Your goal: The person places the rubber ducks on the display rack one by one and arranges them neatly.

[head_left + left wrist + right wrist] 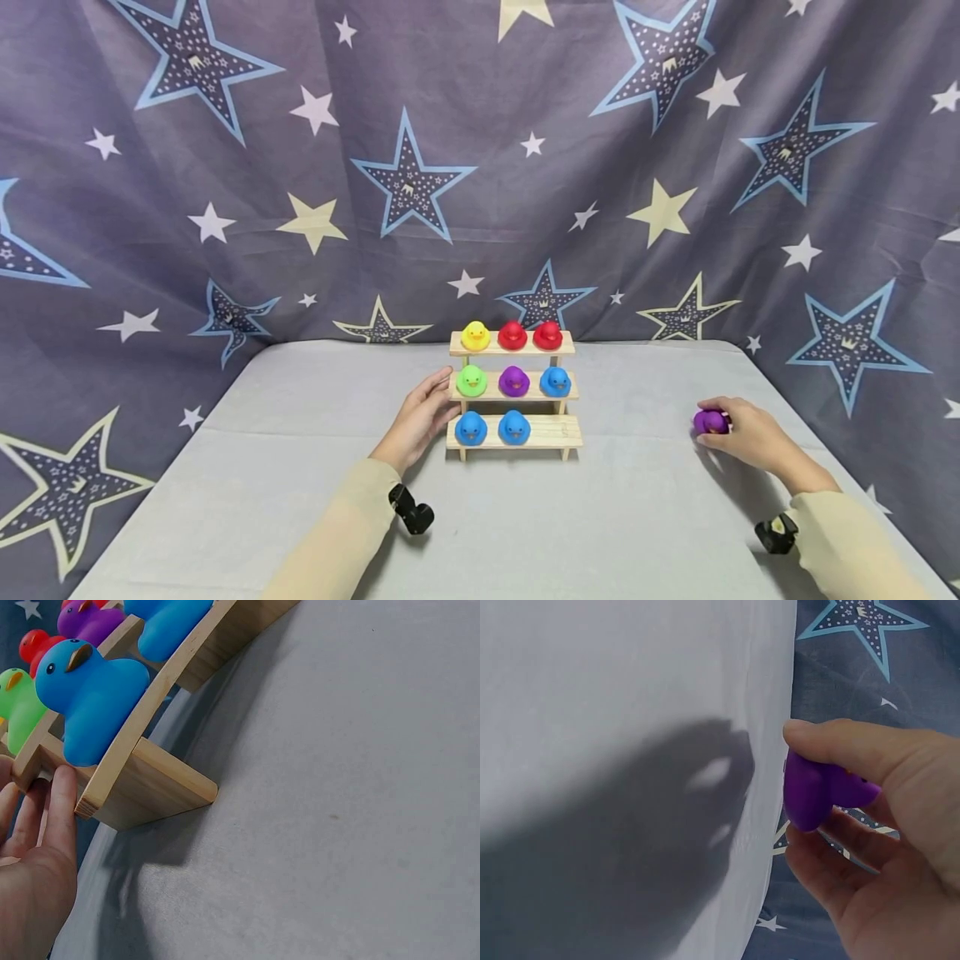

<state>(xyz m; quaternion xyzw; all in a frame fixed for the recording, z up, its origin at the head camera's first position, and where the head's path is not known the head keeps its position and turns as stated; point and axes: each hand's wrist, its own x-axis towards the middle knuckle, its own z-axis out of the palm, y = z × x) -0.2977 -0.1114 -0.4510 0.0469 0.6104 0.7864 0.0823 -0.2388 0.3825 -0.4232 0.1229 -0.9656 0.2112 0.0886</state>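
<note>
A three-tier wooden rack (558, 427) stands on the table, carrying rubber ducks. On its top tier sit a yellow duck (476, 336) and two red ducks (512, 335). The middle tier bears a green duck (472, 381), a purple duck (514, 381) and a blue duck (556, 381); two more blue ducks (471, 428) occupy the bottom tier's left and middle. With fairly straight fingers, my left hand (422, 417) touches the rack's left side. Off to the right, my right hand (750, 433) pinches another purple duck (808, 791) between thumb and fingers, above the table.
A pale grey cloth covers the table (600, 517). Behind it and along both sides hangs a dark curtain (480, 167) printed with stars. The right hand casts a large shadow on the cloth near the table's right edge.
</note>
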